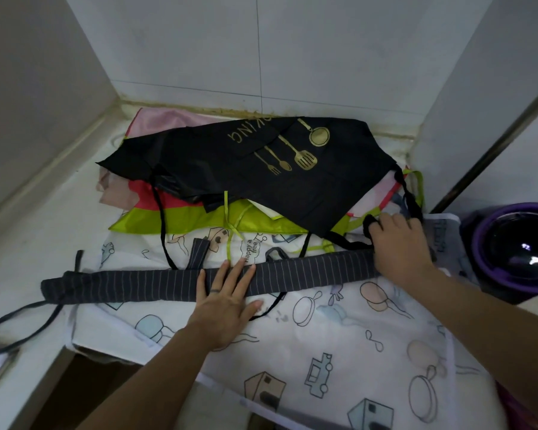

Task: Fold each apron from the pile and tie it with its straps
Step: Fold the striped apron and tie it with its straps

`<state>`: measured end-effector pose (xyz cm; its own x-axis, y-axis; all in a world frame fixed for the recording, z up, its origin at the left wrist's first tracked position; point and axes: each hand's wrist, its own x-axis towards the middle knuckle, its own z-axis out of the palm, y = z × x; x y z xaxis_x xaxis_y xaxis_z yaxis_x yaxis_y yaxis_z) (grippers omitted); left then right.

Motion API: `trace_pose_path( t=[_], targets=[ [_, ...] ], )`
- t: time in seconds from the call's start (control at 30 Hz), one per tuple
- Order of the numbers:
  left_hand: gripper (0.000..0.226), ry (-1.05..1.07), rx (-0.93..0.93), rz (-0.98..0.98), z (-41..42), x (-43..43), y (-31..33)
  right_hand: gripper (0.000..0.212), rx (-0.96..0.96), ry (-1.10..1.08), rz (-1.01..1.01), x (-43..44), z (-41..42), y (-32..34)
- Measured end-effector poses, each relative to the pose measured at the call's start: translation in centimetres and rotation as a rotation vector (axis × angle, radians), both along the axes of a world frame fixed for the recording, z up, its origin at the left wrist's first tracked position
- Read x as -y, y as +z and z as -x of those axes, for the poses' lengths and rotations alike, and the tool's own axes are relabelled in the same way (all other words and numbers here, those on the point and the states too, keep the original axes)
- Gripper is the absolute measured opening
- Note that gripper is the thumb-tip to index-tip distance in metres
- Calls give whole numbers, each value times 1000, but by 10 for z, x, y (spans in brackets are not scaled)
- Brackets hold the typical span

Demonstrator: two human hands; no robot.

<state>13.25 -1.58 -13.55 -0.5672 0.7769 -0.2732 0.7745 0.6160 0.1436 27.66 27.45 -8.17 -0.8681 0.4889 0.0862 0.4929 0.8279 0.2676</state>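
Grey apron [137,285], one folded strip, under left hand [227,301] and right hand [398,243].

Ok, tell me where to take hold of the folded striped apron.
Best grip the striped apron at its free left end, coming from the left. It lies as a long flat band; the left hand presses its middle and the right hand covers its right end.

The black apron [246,169] is covering most of the green apron [180,221] beneath it. The right hand [398,243] is blurring, its grip unclear, and is hiding the right end of the striped apron [137,283]. The bowl [516,252] is running off the right edge, and the white apron [339,336] is running off the bottom edge.
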Motion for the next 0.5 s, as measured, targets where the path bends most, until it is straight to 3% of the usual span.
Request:
trace_pose_path(
  t=[0.1,0.2,0.27,0.33,0.4,0.5],
  targets=[
    [84,-3,-11,-30,0,-1,0,30,-323,20,203,40,7,11],
    [73,7,-15,-36,0,0,2,27,-469,124,373,93,20,23],
    [72,21,-24,-68,-1,-1,2,35,-418,375,484,123,34,17],
    [66,35,-25,-129,-1,-2,3,51,-190,548,628,147,49,1],
    [52,21,-84,-179,1,-4,2,65,-35,480,683,148,57,-23],
    [60,29,-106,-234,10,-4,0,74,-95,497,556,138,63,-43]
  ],
)
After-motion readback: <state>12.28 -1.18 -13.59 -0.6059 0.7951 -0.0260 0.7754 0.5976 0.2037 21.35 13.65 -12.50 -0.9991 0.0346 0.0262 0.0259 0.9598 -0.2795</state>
